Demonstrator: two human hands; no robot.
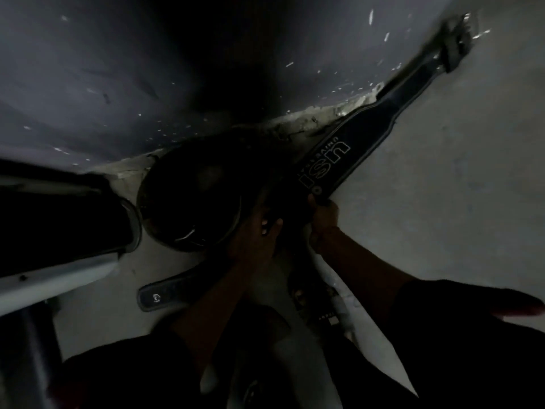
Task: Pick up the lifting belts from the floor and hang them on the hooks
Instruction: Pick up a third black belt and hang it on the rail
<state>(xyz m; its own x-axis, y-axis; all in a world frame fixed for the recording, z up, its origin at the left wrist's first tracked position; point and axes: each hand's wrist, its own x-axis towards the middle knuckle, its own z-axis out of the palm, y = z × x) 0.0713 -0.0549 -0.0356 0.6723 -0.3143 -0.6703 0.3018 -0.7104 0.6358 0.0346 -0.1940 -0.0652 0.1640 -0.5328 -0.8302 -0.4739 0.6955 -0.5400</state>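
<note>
While the scene is dim, the right hand (323, 214) shows clearly enough: its fingers are wrapped around the near edge of the wide part of a black lifting belt (351, 143) with white "USI" lettering. From that hand the belt runs up and away to the right, narrowing to a strap whose far end, with the buckle (458, 39), lies by the foot of the wall (118, 69). The left hand (259, 231) sits just beside the right one, to its left, with fingers curled; it seems to touch the same belt's dark near portion, but I cannot tell whether it actually holds anything. Just beyond and to the left of the left hand lies a dark round weight plate (188, 196) on the floor (442, 172), against the wall's base. Below the left forearm, nearer the body, the strap end of a second belt (165, 293) lies flat on the floor, touched by neither hand. Farther left stands a dark piece of equipment with a pale frame (59, 278).
</note>
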